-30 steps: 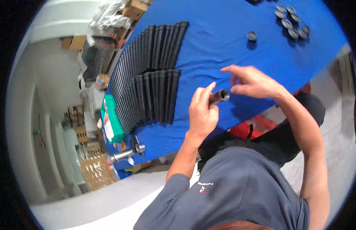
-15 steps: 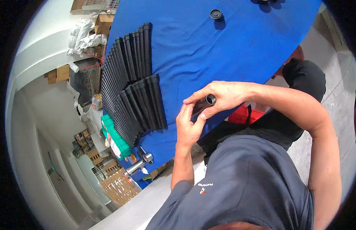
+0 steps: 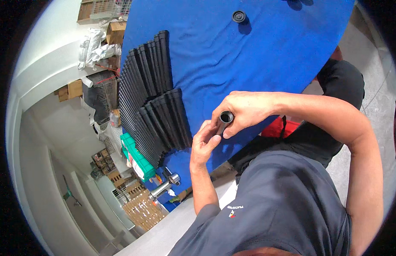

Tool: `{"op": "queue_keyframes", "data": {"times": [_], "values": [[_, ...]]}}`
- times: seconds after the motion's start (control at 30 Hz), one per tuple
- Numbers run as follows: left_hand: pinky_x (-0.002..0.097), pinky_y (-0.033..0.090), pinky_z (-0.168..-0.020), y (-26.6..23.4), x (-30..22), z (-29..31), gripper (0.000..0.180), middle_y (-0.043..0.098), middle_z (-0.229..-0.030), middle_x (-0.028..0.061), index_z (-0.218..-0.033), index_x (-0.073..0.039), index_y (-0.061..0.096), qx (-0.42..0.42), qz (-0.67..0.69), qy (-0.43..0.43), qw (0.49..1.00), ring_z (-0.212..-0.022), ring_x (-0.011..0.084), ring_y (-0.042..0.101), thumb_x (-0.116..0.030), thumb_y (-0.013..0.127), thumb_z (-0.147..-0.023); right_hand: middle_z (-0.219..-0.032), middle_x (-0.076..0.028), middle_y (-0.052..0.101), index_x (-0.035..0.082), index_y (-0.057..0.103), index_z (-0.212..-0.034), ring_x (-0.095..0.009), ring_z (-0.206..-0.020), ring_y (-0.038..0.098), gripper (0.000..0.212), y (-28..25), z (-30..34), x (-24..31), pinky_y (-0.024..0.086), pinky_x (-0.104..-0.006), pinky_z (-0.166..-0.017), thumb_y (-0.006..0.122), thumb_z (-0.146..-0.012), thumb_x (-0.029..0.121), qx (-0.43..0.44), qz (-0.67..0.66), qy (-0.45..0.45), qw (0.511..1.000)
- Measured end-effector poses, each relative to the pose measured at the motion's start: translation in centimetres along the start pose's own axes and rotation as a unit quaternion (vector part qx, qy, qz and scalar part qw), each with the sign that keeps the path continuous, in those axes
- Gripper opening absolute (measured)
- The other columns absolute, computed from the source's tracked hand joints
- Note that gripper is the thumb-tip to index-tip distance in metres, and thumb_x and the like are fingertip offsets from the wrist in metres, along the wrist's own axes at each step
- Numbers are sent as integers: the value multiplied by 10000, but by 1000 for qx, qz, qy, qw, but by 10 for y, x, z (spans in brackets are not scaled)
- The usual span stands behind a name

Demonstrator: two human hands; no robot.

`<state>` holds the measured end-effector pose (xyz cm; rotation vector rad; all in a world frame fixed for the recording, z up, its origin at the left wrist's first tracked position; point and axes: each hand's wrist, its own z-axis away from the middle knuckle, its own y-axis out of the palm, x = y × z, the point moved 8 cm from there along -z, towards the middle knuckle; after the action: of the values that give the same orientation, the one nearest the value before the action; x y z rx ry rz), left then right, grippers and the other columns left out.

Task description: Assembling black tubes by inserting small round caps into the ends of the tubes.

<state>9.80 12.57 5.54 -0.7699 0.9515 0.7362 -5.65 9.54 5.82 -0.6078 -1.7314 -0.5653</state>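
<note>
A black tube (image 3: 225, 117) with an open round end stands between my two hands, its mouth turned up toward me. My right hand (image 3: 245, 112) wraps around it from the far and right side. Lower down and to the left, my left hand (image 3: 203, 147) has its fingers curled against the tube, with the thumb close by. The tube's lower part is hidden by my fingers. Left of my hands, two rows of similar black tubes (image 3: 153, 64) lie side by side on the blue cloth (image 3: 206, 51).
A round black cap (image 3: 239, 16) sits on the cloth at the far side. At the table's left edge stand a green bin (image 3: 138, 158) and a silver metal tool (image 3: 163, 187). A person's dark-clothed leg (image 3: 340, 83) is near the right edge. Boxes (image 3: 71, 91) are stacked at far left.
The tube has tilted and moved slightly left and down, its mouth turned more toward me. My left hand's fingers have shifted lower around it. The view has shifted a little.
</note>
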Motion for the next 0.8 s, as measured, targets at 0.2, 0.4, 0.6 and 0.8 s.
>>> {"op": "queue_keyframes", "data": {"times": [0.2, 0.4, 0.6, 0.8], "values": [[310, 424, -966, -16, 20, 6, 435, 592, -1179, 64, -1204, 40, 595, -12, 15, -23, 1000, -1085, 174, 567, -266, 691, -910, -962, -156, 721, 7, 678, -1117, -253, -879, 693, 389, -2, -4, -9, 531, -366, -790, 734, -768, 168, -4, -20, 47, 999], [312, 432, -961, -13, 18, 3, 491, 618, -1193, 94, -1256, 15, 556, -18, 67, -24, 997, -1088, 160, 574, -251, 732, -883, -1002, -150, 726, 10, 680, -1129, -238, -918, 697, 385, 3, -4, -8, 532, -359, -823, 722, -779, 165, 9, -1, 10, 1000], [313, 468, -907, -13, 20, -2, 463, 623, -1081, 52, -1164, -20, 565, -57, 15, -12, 998, -1006, 149, 597, -62, 811, -774, -947, -141, 732, 16, 681, -1125, -222, -865, 702, 377, -5, -3, -11, 535, -337, -801, 722, -783, 168, -17, -24, 58, 998], [292, 452, -887, -17, 24, -2, 387, 587, -1063, 35, -1131, 22, 610, -41, 61, -10, 997, -989, 136, 571, -159, 780, -835, -933, -131, 734, 13, 682, -1118, -210, -849, 698, 376, -4, -3, -7, 535, -333, -789, 732, -785, 181, -9, -20, 62, 998]]}}
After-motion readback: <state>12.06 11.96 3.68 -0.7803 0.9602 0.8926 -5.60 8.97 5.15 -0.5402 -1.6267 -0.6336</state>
